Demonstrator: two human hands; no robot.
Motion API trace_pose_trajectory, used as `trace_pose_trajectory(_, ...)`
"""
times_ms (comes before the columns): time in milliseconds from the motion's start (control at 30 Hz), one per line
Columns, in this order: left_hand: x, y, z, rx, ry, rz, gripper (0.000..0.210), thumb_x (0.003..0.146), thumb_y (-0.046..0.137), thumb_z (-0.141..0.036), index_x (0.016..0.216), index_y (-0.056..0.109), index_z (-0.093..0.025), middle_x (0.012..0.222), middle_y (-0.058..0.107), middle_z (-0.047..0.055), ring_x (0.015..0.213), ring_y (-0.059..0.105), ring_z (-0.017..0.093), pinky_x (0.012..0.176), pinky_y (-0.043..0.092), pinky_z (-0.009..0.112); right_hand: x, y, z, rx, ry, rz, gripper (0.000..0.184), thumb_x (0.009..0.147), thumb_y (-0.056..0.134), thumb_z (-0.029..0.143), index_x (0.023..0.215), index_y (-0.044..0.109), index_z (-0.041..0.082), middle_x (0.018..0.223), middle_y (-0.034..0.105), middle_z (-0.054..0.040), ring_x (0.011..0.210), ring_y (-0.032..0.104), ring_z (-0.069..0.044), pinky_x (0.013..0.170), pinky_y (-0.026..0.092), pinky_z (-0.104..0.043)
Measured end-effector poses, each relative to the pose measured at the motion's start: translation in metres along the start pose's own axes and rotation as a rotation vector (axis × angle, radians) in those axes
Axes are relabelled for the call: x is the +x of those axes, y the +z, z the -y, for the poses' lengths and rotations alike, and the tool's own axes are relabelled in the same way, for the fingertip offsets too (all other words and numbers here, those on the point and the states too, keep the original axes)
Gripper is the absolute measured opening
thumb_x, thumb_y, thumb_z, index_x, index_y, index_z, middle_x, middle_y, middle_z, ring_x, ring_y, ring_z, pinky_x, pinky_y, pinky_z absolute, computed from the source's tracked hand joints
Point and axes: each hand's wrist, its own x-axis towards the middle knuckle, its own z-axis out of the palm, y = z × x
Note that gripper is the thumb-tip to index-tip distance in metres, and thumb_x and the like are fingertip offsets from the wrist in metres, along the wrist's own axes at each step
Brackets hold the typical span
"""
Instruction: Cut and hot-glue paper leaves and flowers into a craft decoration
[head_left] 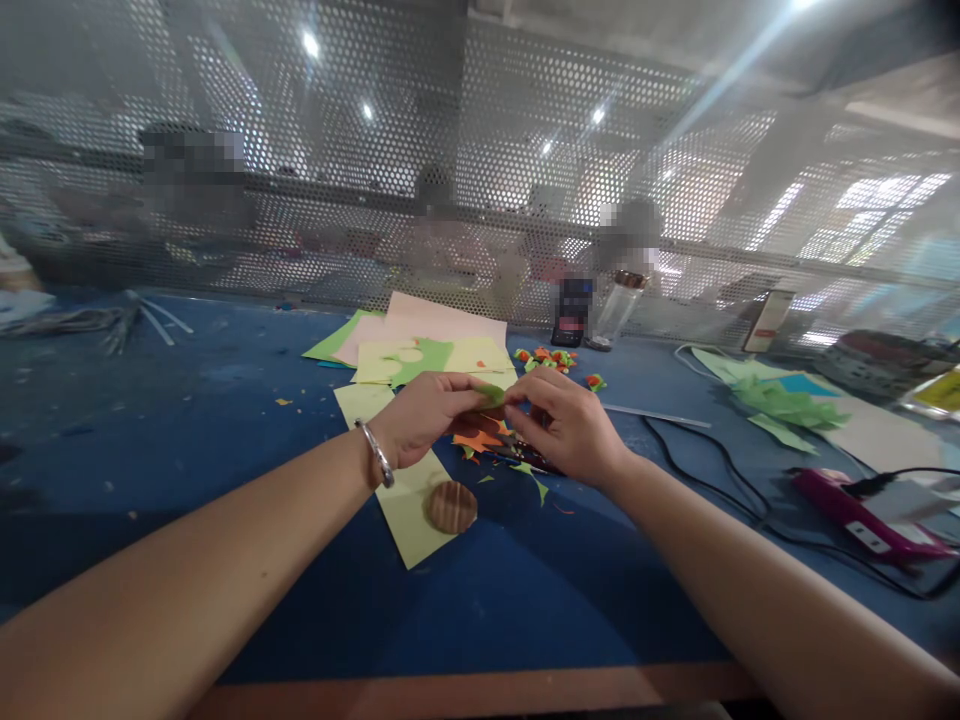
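Between thumb and fingers, my left hand (pixel 431 412) pinches a small piece of green paper (pixel 490 394). The fingertips of my right hand (pixel 566 425) are closed at the right end of that piece; how much of it they grip is too small to make out. Under the hands lie orange paper scraps (pixel 480 438), green scraps (pixel 541 488) and a dark tool partly hidden by my right hand. Nearer me, a round wooden disc (pixel 452 507) rests on the edge of a pale yellow-green sheet (pixel 405 510).
Paper sheets (pixel 450 318) are stacked behind my hands. Small orange-and-green paper pieces (pixel 546 358) lie near a phone (pixel 573 312) and a glass bottle (pixel 619 308). On the right are a purple power strip (pixel 870 515), black cables and green paper (pixel 787 405). A perforated metal screen (pixel 337 200) stands behind.
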Motion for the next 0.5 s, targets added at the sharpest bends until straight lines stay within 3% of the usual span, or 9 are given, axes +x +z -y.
trace_pose_trajectory(167,-0.0051,0.0075,-0.0027,0.011,0.071,0.081,0.020,0.089,0.064,-0.031,0.084,0.074,-0.014,0.084,0.077,0.007,0.081,0.072,0.019,0.084,0.054,0.034,0.0012,0.0011,-0.0013,0.043,0.110,-0.017,0.006,0.087,0.059,0.014,0.085,0.060,0.020,0.082,0.058,-0.0020,0.073,0.056,-0.015,0.066,0.043,-0.027)
trace_pose_trajectory(267,-0.0052,0.0072,-0.0020,0.067,0.110,0.088,0.021,0.083,0.073,-0.034,0.089,0.075,-0.014,0.090,0.077,0.008,0.084,0.072,0.019,0.088,0.054,0.036,0.0022,0.0013,-0.0009,0.068,0.149,-0.041,0.008,0.084,0.060,0.012,0.082,0.059,0.020,0.081,0.059,-0.0016,0.074,0.056,-0.015,0.066,0.043,-0.026)
trace_pose_trajectory(367,-0.0022,0.0035,0.0022,0.177,0.204,0.076,0.019,0.078,0.078,-0.031,0.089,0.075,-0.016,0.090,0.077,0.006,0.084,0.070,0.016,0.086,0.053,0.031,0.0029,0.0017,0.0000,0.089,0.176,-0.045,0.007,0.085,0.060,0.014,0.081,0.059,0.020,0.080,0.059,-0.0015,0.071,0.054,-0.014,0.062,0.042,-0.025)
trace_pose_trajectory(500,0.0006,0.0000,0.0069,0.327,0.280,0.032,0.019,0.083,0.073,-0.033,0.091,0.076,-0.017,0.086,0.076,0.006,0.079,0.069,0.015,0.078,0.054,0.028,0.0028,0.0025,0.0005,0.087,0.188,-0.040,0.007,0.087,0.060,0.017,0.081,0.059,0.020,0.079,0.057,-0.0011,0.069,0.053,-0.013,0.059,0.040,-0.025)
